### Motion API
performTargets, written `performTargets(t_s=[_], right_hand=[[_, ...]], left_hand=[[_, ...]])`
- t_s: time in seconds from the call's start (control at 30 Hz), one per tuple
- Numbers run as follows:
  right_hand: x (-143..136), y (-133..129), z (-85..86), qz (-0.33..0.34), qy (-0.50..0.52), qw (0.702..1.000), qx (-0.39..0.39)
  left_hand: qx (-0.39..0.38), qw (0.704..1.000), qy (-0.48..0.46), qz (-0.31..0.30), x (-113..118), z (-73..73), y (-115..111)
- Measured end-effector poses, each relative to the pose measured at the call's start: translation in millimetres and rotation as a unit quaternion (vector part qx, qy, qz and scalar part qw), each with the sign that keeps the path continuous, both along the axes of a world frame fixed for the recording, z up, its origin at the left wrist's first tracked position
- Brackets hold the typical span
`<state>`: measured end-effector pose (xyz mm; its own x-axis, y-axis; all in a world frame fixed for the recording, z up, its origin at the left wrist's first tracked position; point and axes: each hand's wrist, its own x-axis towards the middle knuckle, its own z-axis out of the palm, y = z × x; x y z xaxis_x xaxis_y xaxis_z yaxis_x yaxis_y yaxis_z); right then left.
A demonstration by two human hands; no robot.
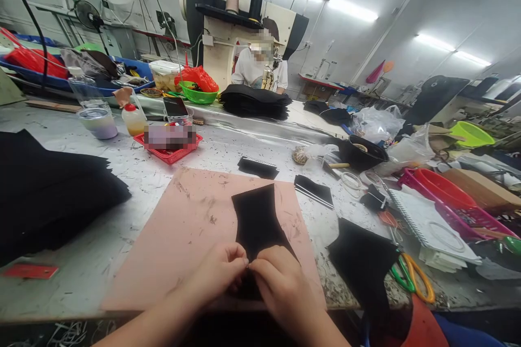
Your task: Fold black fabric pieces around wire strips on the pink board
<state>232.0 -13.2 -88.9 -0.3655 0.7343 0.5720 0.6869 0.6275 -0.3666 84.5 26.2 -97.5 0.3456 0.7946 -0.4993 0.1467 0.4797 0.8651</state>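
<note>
A black cut piece (pixel 257 217) lies on the pink mat (pixel 183 227), its lower part under my hands. My left hand (pixel 222 271) is closed in a pinch at the piece's lower left, and my right hand (pixel 280 279) pinches just beside it. The fingertips of both hands almost meet over the black piece. Whatever small thing may be between them is too small to make out. Small black pieces with white edges (pixel 314 191) lie beyond the mat.
A black stack (pixel 52 190) is at left, a red basket (pixel 169 154) behind the mat. Right are another black piece (pixel 362 260), scissors with green and orange handles (pixel 419 276) and a notebook (pixel 431 222). A person (pixel 244 68) sits across at a sewing machine.
</note>
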Motion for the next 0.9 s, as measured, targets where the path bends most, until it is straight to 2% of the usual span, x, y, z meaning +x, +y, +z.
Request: performTargets(t_s=[0.17,0.27,0.37,0.43,0.5,0.53,0.6,0.67,0.7,0.73,0.8,0.87,0.9], right_hand=[[-1.7,1.8,-0.1,-0.007,0.013,0.995,-0.097],[-1.5,1.7,-4.1,-0.005,0.042,0.993,-0.110],[0.9,0.8,-9.8,0.009,0.090,0.987,-0.133],[4.1,0.9,-13.4,0.023,0.157,0.968,-0.192],[8.9,1.8,-16.5,0.029,0.274,0.923,-0.269],[11.9,2.4,-17.9,0.031,0.351,0.888,-0.297],[19.9,2.5,-20.5,0.037,0.508,0.798,-0.321],[31.2,-0.8,-23.0,0.033,0.620,0.713,-0.325],[38.3,-4.2,-24.2,0.022,0.649,0.686,-0.329],[46.5,-8.9,-25.1,0.005,0.660,0.671,-0.337],[64.8,-20.7,-24.4,-0.015,0.638,0.672,-0.375],[82.5,-31.6,-17.3,0.011,0.535,0.706,-0.463],[89.2,-34.7,-10.7,0.031,0.445,0.731,-0.516]], left_hand=[[0.005,1.000,0.013,-0.009,-2.6,2.0,-3.0],[-0.011,1.000,0.014,-0.005,-2.6,1.0,-2.5],[-0.027,1.000,0.007,-0.005,-1.6,-0.2,-1.3],[-0.027,1.000,0.006,-0.007,-1.0,-1.0,-0.9],[-0.017,1.000,0.012,-0.009,-1.4,-1.8,-0.3],[-0.007,1.000,0.018,-0.009,-2.3,-2.2,0.4],[0.019,0.999,0.035,-0.010,-6.6,-2.4,3.0],[0.054,0.997,0.056,-0.010,-15.5,-0.8,7.7],[0.072,0.995,0.068,-0.010,-22.2,0.8,10.7],[0.087,0.993,0.078,-0.007,-30.6,3.0,14.2],[0.118,0.987,0.109,-0.003,-52.6,7.3,21.7],[0.157,0.973,0.171,0.004,-80.6,9.1,28.7],[0.178,0.961,0.212,0.012,-95.6,8.1,31.5]])
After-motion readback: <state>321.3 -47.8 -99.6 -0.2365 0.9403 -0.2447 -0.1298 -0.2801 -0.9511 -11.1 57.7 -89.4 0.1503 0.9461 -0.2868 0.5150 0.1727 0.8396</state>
